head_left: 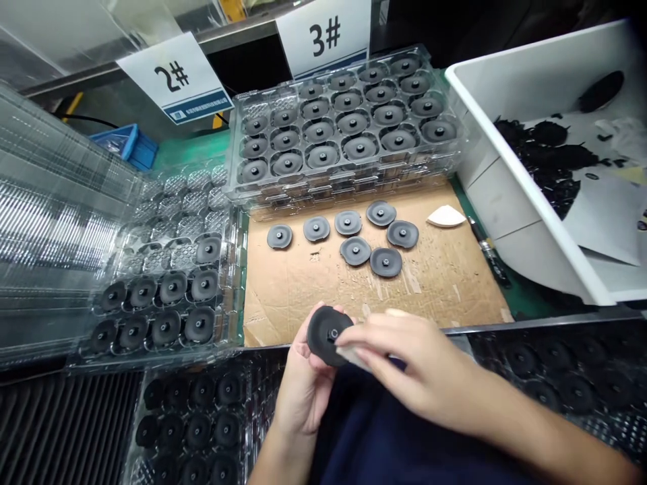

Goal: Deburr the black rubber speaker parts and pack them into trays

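Note:
My left hand [303,394] is closed around a round black rubber disc [320,334], tilted with its small central stub facing up. My right hand [417,350] pinches a small white pad [356,358], whose tip meets the disc close to the stub. Beyond my hands, several loose dark discs [355,251] lie stub-up on a sheet of cardboard [283,296]. A white wedge-shaped pad [447,216] rests at the cardboard's right side.
Clear plastic trays [308,180] with discs in their pockets are stacked at the back; another partly filled tray [230,283] stands left. A white bin [526,195] with black scraps is at right, beside a black marker pen [489,252]. Signs [174,77] stand behind.

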`<action>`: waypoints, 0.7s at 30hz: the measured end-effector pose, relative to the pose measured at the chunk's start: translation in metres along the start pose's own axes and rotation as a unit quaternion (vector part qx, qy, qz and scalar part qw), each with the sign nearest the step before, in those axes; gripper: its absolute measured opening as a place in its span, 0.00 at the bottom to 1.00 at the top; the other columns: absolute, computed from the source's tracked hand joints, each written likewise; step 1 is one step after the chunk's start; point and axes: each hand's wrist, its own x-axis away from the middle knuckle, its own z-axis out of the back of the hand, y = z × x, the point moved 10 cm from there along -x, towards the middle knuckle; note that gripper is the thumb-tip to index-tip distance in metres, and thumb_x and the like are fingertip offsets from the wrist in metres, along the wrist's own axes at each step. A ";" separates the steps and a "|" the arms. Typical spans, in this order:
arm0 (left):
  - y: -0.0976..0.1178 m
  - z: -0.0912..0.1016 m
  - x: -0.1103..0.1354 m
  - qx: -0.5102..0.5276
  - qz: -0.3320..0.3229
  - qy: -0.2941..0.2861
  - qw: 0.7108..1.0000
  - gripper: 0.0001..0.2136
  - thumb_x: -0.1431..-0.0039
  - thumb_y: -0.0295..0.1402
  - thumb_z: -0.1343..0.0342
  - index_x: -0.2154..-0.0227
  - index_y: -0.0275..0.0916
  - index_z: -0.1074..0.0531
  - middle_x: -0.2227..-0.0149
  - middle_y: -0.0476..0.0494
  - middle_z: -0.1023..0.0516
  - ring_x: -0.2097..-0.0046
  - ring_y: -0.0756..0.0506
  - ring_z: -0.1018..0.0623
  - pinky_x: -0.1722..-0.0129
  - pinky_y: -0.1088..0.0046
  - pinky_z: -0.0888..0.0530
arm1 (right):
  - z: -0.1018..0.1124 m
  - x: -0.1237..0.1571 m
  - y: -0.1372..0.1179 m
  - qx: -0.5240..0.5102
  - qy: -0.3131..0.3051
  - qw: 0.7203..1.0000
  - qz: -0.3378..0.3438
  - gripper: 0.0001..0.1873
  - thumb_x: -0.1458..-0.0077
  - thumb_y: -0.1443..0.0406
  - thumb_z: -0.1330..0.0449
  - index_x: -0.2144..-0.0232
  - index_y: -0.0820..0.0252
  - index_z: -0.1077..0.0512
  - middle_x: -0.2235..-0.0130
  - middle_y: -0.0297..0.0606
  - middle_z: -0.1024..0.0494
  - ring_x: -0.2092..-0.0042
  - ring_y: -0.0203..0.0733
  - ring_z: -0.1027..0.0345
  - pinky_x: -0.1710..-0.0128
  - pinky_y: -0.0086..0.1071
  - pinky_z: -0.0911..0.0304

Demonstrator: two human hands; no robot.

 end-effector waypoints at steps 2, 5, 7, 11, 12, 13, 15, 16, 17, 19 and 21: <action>0.003 0.000 -0.001 0.025 -0.006 -0.014 1.000 0.26 0.67 0.39 0.30 0.58 0.45 0.25 0.56 0.46 0.21 0.56 0.44 0.22 0.56 0.74 0.27 | 0.003 0.010 0.028 -0.019 -0.004 0.998 -0.064 0.12 0.41 0.68 0.49 0.61 0.58 0.26 0.66 0.37 0.21 0.65 0.38 0.29 0.65 0.31 0.37; 0.007 -0.006 -0.001 0.053 -0.013 -0.046 0.997 0.26 0.67 0.42 0.31 0.58 0.47 0.25 0.56 0.47 0.21 0.56 0.42 0.22 0.54 0.70 0.26 | 0.010 0.027 0.059 -0.065 0.030 0.988 -0.139 0.12 0.40 0.64 0.49 0.61 0.57 0.26 0.60 0.39 0.21 0.59 0.40 0.28 0.61 0.31 0.34; 0.007 -0.010 -0.001 0.060 -0.010 -0.057 0.997 0.25 0.65 0.41 0.31 0.58 0.48 0.25 0.56 0.48 0.21 0.55 0.42 0.22 0.53 0.70 0.26 | 0.008 0.037 0.072 -0.090 0.042 0.979 -0.178 0.12 0.40 0.62 0.49 0.60 0.57 0.27 0.59 0.39 0.22 0.58 0.41 0.27 0.63 0.30 0.33; 0.008 -0.018 0.000 0.070 -0.010 -0.079 0.994 0.25 0.65 0.40 0.31 0.59 0.47 0.24 0.55 0.49 0.21 0.55 0.43 0.21 0.53 0.72 0.26 | 0.002 0.046 0.083 -0.099 0.068 0.969 -0.215 0.13 0.42 0.61 0.48 0.59 0.59 0.29 0.59 0.39 0.22 0.61 0.42 0.26 0.70 0.28 0.33; 0.008 -0.020 0.001 0.071 -0.012 -0.082 0.994 0.25 0.65 0.40 0.31 0.58 0.47 0.24 0.56 0.49 0.21 0.55 0.43 0.21 0.54 0.73 0.26 | 0.000 0.046 0.083 -0.100 0.068 0.969 -0.216 0.13 0.42 0.61 0.48 0.59 0.59 0.29 0.59 0.39 0.22 0.61 0.42 0.27 0.70 0.28 0.33; 0.008 -0.020 0.002 0.070 -0.014 -0.082 0.994 0.25 0.65 0.41 0.32 0.58 0.47 0.25 0.56 0.49 0.20 0.55 0.43 0.21 0.54 0.73 0.26 | -0.002 0.046 0.083 -0.102 0.065 0.969 -0.216 0.13 0.42 0.61 0.48 0.59 0.59 0.29 0.59 0.39 0.22 0.61 0.42 0.27 0.70 0.28 0.34; 0.007 -0.020 0.003 0.065 -0.012 -0.077 0.995 0.26 0.65 0.41 0.32 0.58 0.47 0.25 0.55 0.48 0.21 0.54 0.42 0.22 0.53 0.72 0.27 | -0.005 0.046 0.083 -0.102 0.058 0.969 -0.216 0.13 0.42 0.61 0.48 0.59 0.58 0.28 0.59 0.38 0.22 0.60 0.42 0.27 0.69 0.29 0.34; 0.007 -0.020 0.004 0.064 -0.011 -0.075 0.995 0.26 0.65 0.41 0.32 0.57 0.47 0.25 0.55 0.48 0.21 0.54 0.41 0.22 0.53 0.72 0.27 | -0.007 0.046 0.084 -0.102 0.053 0.969 -0.217 0.13 0.42 0.61 0.48 0.58 0.57 0.28 0.59 0.38 0.22 0.60 0.42 0.27 0.68 0.29 0.34; 0.007 -0.019 0.005 0.065 -0.011 -0.074 0.995 0.26 0.65 0.41 0.32 0.57 0.47 0.25 0.55 0.48 0.21 0.54 0.41 0.22 0.53 0.71 0.27 | -0.008 0.046 0.084 -0.103 0.049 0.969 -0.218 0.13 0.42 0.61 0.48 0.58 0.57 0.28 0.59 0.37 0.22 0.60 0.42 0.28 0.67 0.30 0.34; 0.007 -0.019 0.005 0.070 -0.011 -0.076 0.995 0.25 0.64 0.40 0.31 0.58 0.46 0.25 0.55 0.48 0.21 0.54 0.41 0.22 0.53 0.71 0.27 | -0.011 0.046 0.084 -0.106 0.041 0.970 -0.214 0.13 0.42 0.61 0.48 0.58 0.57 0.28 0.59 0.38 0.22 0.60 0.41 0.28 0.66 0.30 0.34; 0.007 -0.020 0.005 0.075 -0.013 -0.081 0.994 0.24 0.63 0.38 0.31 0.58 0.46 0.24 0.56 0.48 0.20 0.54 0.42 0.22 0.54 0.72 0.26 | -0.013 0.046 0.084 -0.108 0.036 0.972 -0.207 0.13 0.42 0.61 0.48 0.58 0.58 0.28 0.58 0.38 0.22 0.59 0.42 0.28 0.66 0.30 0.34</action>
